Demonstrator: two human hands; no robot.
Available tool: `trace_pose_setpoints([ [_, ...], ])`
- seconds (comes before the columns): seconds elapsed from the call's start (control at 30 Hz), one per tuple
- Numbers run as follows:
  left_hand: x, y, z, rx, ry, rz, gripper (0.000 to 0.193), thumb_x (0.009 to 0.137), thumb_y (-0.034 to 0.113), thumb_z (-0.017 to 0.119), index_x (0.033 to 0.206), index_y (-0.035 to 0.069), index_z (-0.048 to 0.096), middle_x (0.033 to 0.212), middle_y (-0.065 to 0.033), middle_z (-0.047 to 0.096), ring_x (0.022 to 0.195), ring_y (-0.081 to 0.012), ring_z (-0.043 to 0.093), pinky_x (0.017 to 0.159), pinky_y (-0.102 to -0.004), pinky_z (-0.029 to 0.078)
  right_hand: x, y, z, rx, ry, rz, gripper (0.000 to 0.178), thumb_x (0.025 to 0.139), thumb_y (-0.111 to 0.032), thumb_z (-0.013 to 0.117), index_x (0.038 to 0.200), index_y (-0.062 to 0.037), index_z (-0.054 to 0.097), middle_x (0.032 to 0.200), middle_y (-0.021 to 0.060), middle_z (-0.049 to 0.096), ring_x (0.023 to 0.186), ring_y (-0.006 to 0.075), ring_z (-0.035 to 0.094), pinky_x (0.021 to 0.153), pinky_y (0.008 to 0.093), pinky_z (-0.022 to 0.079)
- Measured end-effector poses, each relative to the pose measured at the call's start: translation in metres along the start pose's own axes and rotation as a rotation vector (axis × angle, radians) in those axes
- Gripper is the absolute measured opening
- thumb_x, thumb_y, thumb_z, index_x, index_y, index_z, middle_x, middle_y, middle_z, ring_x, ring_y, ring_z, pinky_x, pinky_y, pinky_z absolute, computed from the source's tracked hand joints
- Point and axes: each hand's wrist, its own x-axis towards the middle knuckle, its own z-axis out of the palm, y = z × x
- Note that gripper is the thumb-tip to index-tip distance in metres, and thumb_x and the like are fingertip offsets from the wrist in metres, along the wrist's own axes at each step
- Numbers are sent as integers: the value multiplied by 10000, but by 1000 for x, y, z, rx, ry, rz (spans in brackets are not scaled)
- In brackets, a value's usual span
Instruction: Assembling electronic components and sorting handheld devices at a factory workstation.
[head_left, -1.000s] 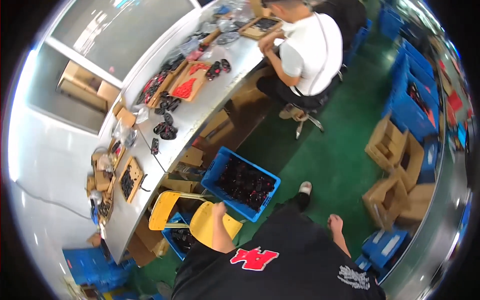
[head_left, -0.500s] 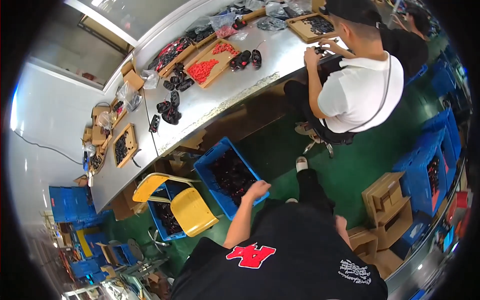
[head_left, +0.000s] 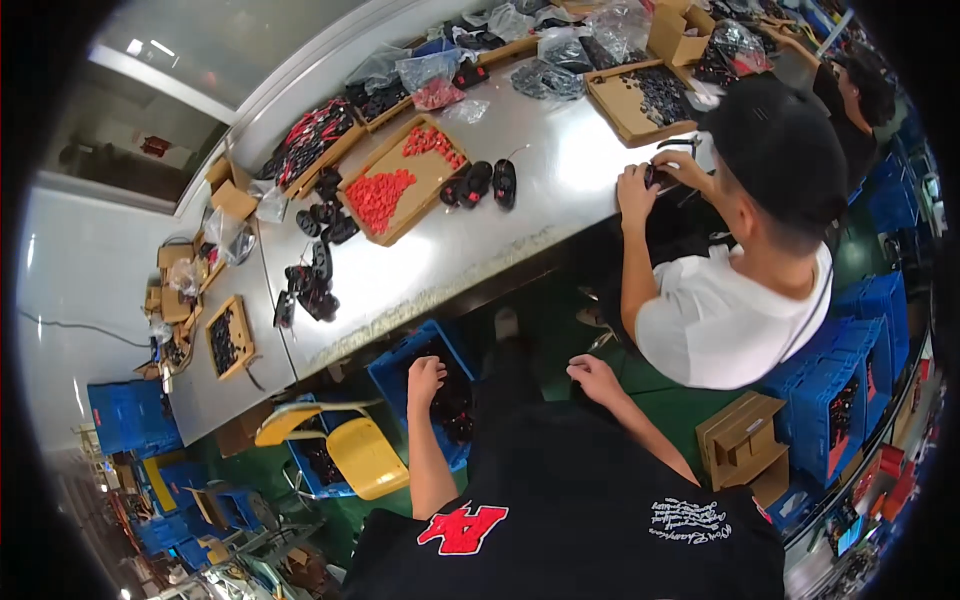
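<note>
My left hand [head_left: 426, 378] hangs over a blue crate [head_left: 398, 358] of dark parts on the floor, its fingers curled in with nothing visible in them. To the right, my right hand [head_left: 594, 377] is out in front of my body, also loosely closed, and no object shows in it. Neither hand touches the metal workbench [head_left: 400, 270] ahead. On the bench stand a cardboard tray [head_left: 405, 215] of red pieces and black molded parts [head_left: 313, 285] in small clusters.
A yellow chair [head_left: 366, 458] stands at the left, near the crate. A seated co-worker in a white shirt [head_left: 725, 320] handles a small dark part at the bench. Cardboard boxes [head_left: 745, 445] and stacked blue crates [head_left: 825, 400] line the right side.
The bench and co-worker appear closer. My right hand has come up from beside my body to the front. My left hand has shifted left over the crate.
</note>
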Motion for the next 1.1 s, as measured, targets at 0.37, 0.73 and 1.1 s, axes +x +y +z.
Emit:
trace_pose_setpoints([
  [0.37,148,163,33,815,314,831,536,864,281,613,1272,-39,476,1296,-307,454,1206,-430,448,989,-488,369,138,-138,23,128,401,-6,216,893,-159,617,1019,12,658,802,40,641,700,101,584,616,257,480],
  [0.73,182,136,49,1165,299,764,709,911,481,509,1460,65,338,1495,-382,134,1376,-555,136,1084,-665,160,370,-298,-87,9,749,-182,307,908,-241,639,1059,25,657,832,39,656,736,89,573,657,240,463],
  [1.1,182,127,45,1209,268,680,706,911,483,498,1463,75,332,1458,-406,121,1335,-614,125,1073,-686,159,476,-344,-125,-818,535,-234,342,820,-181,675,1115,-24,603,1006,174,639,941,368,611,829,448,475],
])
